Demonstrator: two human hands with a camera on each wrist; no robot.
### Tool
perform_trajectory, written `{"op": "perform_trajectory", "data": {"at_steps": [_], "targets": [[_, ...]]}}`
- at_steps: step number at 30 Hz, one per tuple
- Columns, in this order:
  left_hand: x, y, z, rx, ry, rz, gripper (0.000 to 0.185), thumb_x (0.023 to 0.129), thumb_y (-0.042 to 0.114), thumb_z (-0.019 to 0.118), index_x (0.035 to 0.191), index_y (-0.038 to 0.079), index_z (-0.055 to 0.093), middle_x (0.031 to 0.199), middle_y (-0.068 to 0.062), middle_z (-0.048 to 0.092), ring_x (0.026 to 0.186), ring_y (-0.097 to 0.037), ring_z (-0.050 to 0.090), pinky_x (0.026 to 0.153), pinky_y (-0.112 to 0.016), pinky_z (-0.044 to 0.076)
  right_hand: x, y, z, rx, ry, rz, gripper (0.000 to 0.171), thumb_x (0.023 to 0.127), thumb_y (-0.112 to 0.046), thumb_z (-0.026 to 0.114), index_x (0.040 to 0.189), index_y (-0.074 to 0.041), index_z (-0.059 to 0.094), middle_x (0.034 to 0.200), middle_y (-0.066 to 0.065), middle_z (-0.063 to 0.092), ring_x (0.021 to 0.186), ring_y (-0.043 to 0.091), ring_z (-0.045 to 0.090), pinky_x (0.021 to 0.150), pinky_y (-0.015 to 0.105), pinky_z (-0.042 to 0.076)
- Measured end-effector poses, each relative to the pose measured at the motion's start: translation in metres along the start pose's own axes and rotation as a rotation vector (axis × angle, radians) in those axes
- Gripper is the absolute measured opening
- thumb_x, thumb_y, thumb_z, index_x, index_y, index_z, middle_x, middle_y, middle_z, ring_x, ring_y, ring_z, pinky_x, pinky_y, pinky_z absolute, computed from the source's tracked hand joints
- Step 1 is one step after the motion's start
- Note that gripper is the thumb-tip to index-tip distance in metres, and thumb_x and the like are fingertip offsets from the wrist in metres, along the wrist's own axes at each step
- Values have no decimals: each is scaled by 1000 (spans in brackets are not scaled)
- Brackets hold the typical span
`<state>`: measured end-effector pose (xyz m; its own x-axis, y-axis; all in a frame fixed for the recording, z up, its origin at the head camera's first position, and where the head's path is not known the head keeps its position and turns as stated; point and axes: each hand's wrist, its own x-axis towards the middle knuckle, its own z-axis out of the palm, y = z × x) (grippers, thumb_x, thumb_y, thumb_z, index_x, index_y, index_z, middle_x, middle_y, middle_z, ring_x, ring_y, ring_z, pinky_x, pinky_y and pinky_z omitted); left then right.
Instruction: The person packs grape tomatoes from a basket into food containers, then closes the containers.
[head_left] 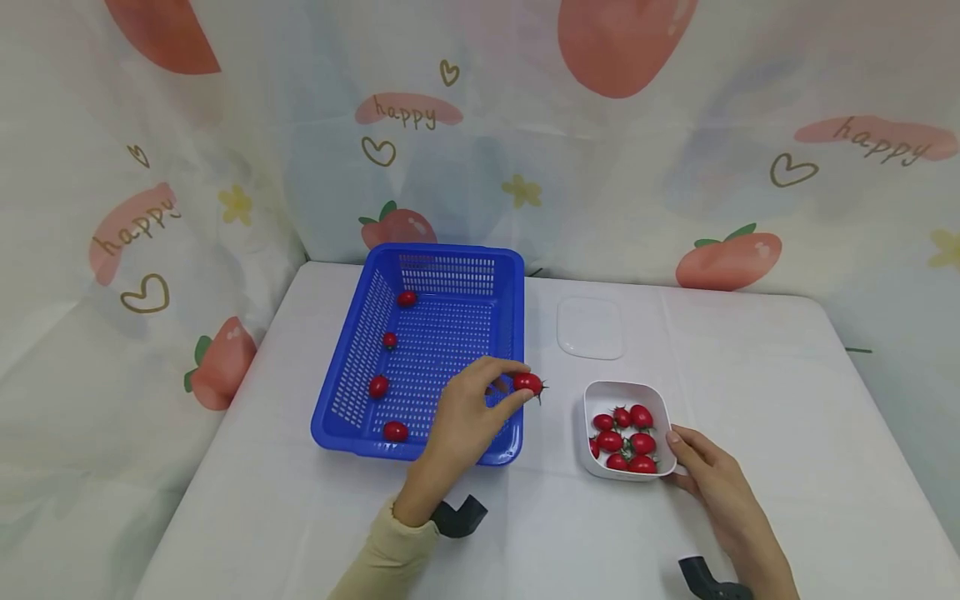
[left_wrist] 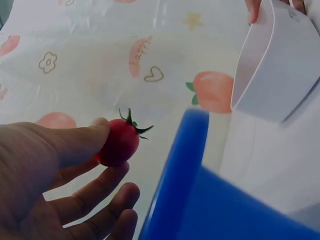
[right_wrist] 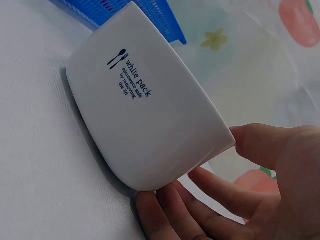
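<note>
My left hand (head_left: 467,414) pinches a red cherry tomato (head_left: 528,383) between thumb and fingers, over the right rim of the blue basket (head_left: 512,333). A green stem cap sticks out from this cherry tomato (left_wrist: 120,142) in the left wrist view. On the right, a white square food container (head_left: 591,467) holds several red cherry tomatoes (head_left: 642,443), some with green stems. My right hand (head_left: 716,483) grips its right side, the thumb at the rim and fingers low against the wall. Dark printing marks the container's side (right_wrist: 145,115) in the right wrist view.
Inside the basket, several more cherry tomatoes (head_left: 395,431) lie spread along the left side. A clear square lid (head_left: 589,327) rests on the white-covered table (head_left: 750,375) behind the container. A printed cloth backdrop (head_left: 600,192) rises behind the table and along its sides.
</note>
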<state>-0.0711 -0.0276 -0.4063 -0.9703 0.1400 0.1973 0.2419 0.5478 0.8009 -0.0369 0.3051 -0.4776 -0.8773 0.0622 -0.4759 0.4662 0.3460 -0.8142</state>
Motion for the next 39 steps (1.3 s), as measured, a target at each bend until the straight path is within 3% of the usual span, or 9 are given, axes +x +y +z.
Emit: {"op": "perform_trajectory", "data": {"at_steps": [7,11,13,16,19,21,25,33,39], "targets": [[1,12,16,2,-14,90,31,93,26,80,123,19,75,112,2,75,95,-19,67,76,-23,56,0,-1,1,-11,10,2,75,109,-51,45,161,0,29,169,25,26,103,-17,53,88,13,56],[0,16,27,21,-19,135,30,93,28,79,121,21,75,112,6,76,96,-13,66,77,-19,53,1,-2,1,-32,12,5,74,110,-51,43,162,0,28,169,25,26,131,15,58,90,16,58],[-1,19,33,17,-23,150,30,93,29,79,121,21,75,113,8,76,99,-11,66,79,-21,55,2,-2,1,-40,11,1,73,110,-50,42,161,0,28,170,25,25,143,33,50,91,18,58],[-1,22,41,10,-24,172,28,94,29,78,121,22,75,113,8,76,100,-12,67,81,-22,56,1,-2,0,-37,5,0,72,111,-49,42,161,1,27,169,26,25,150,42,40,92,19,58],[-1,24,50,-7,-26,200,28,94,29,78,121,21,75,113,8,76,99,-12,68,80,-19,54,0,-3,0,-41,6,-2,73,110,-49,43,161,1,28,169,26,26,142,34,51,91,19,59],[-2,25,57,-18,-27,210,28,94,28,78,121,21,75,112,8,76,98,-12,68,78,-15,52,-1,-3,0,-37,5,-2,74,110,-50,44,161,1,29,168,26,27,131,17,58,91,19,59],[-2,27,70,-20,-26,224,28,93,29,79,120,22,75,110,9,76,97,-11,66,76,-10,47,-1,-2,-1,-31,8,-6,74,109,-50,45,161,1,29,168,26,28,117,-5,56,90,18,58],[-1,29,91,29,-43,287,30,94,32,78,122,21,74,111,10,77,93,-4,61,73,-4,40,-2,-3,-1,-16,5,-4,73,110,-50,44,161,0,29,169,26,27,104,-19,51,89,15,57],[0,25,106,109,-61,328,32,94,34,78,122,20,73,114,10,77,91,-2,57,71,-1,36,-1,-1,-1,-9,-3,-9,75,109,-51,45,161,0,29,168,25,28,100,-20,51,89,15,57]]}}
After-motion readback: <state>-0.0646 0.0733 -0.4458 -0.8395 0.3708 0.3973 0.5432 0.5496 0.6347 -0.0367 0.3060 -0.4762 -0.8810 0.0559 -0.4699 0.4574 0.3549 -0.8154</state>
